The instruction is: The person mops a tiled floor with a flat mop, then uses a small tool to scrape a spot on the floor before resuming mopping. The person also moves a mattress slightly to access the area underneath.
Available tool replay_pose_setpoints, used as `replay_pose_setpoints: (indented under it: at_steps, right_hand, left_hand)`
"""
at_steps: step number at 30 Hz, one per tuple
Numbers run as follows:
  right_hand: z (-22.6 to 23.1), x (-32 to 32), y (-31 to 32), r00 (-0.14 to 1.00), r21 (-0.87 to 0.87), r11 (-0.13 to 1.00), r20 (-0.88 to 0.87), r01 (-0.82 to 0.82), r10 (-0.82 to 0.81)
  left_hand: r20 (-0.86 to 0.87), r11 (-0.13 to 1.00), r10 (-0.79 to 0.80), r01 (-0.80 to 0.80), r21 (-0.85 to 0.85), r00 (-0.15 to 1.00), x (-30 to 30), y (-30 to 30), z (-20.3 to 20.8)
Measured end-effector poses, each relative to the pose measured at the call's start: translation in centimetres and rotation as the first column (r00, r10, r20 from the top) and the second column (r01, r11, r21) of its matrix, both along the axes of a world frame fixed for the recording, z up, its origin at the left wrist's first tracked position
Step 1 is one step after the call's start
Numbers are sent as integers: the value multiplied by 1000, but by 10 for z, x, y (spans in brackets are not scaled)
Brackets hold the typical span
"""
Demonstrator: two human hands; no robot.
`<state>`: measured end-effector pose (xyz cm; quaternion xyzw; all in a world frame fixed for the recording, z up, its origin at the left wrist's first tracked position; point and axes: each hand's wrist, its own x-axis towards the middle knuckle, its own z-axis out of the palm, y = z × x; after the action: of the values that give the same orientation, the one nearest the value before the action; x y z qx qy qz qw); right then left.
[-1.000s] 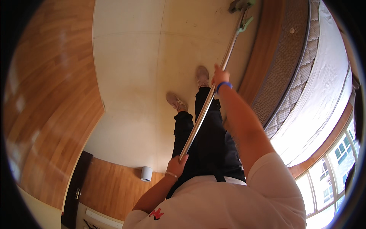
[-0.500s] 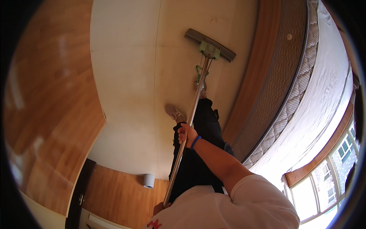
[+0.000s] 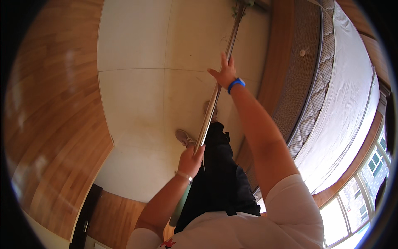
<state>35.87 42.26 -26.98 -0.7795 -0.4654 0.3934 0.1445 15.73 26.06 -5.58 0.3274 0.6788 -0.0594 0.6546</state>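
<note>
Gripping the metal pole of a mop (image 3: 209, 116), the left hand (image 3: 190, 161) has its fingers wrapped firmly around it, in front of the dark trousers (image 3: 219, 178). The right hand (image 3: 226, 76) is farther up the pole — its fingers are spread and the thumb stands away, so it seems to touch rather than clasp; how firmly, I cannot tell. Half a second ago, the mop head (image 3: 261, 6) was nearer to the shoes; now it is far out on the pale floor (image 3: 132, 103), near its right edge along the wooden bed base (image 3: 277, 58) — partly cut from view. I judge that the mopping has passed to this farther strip.
</note>
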Motion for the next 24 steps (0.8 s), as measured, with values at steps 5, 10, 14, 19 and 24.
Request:
replay_pose_setpoints:
  at_steps: [5,10,14,19,24]
  right_hand:
    - [65,42,38,804,-283,874,354,-396,479]
    - [75,1,-36,725,-352,760,254,-547,640]
    - [76,-79,-133,736,-329,730,134,-599,664]
    - [87,-199,-280,653,-180,634,-78,-752,753]
    - [139,-303,-424,547,63,585,-285,-809,787]
  left_hand:
    - [115,941,-177,134,311,977,41,22,4]
    - [4,885,-323,301,356,946,-12,-50,27]
    - [-144,882,-406,428,198,903,-96,-122,43]
    - [-322,849,-512,526,-48,797,-221,-226,95]
    - [-413,773,-623,438,-459,665,-323,-341,192]
